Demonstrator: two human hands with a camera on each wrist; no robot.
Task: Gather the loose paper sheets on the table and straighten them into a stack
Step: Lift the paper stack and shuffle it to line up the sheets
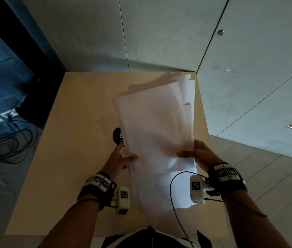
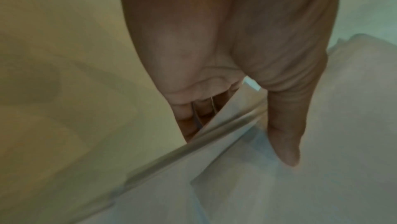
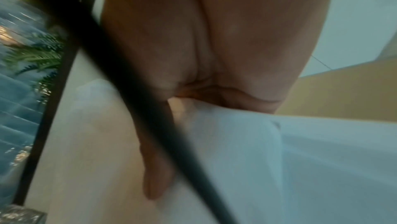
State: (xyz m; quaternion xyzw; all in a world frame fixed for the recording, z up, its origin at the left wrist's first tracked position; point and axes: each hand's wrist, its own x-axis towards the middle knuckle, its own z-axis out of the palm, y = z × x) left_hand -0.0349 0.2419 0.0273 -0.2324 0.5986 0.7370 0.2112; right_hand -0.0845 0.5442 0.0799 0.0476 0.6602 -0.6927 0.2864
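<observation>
A bundle of white paper sheets (image 1: 154,122) is lifted off the beige table (image 1: 70,140), its far edges fanned and uneven. My left hand (image 1: 123,156) grips the bundle's left edge, thumb on top and fingers underneath. My right hand (image 1: 193,153) grips the right edge the same way. In the left wrist view the thumb (image 2: 285,136) presses on the paper sheets (image 2: 279,190), with the fingers below the edge. In the right wrist view the thumb (image 3: 156,173) lies on the paper sheets (image 3: 257,159). The sheets' near end droops toward my body.
A dark round sticker (image 1: 117,136) lies on the table, half hidden under the sheets. A black cable (image 1: 173,203) runs from my right wrist across the paper. Grey walls stand behind the table; cables (image 1: 7,140) lie on the floor at left.
</observation>
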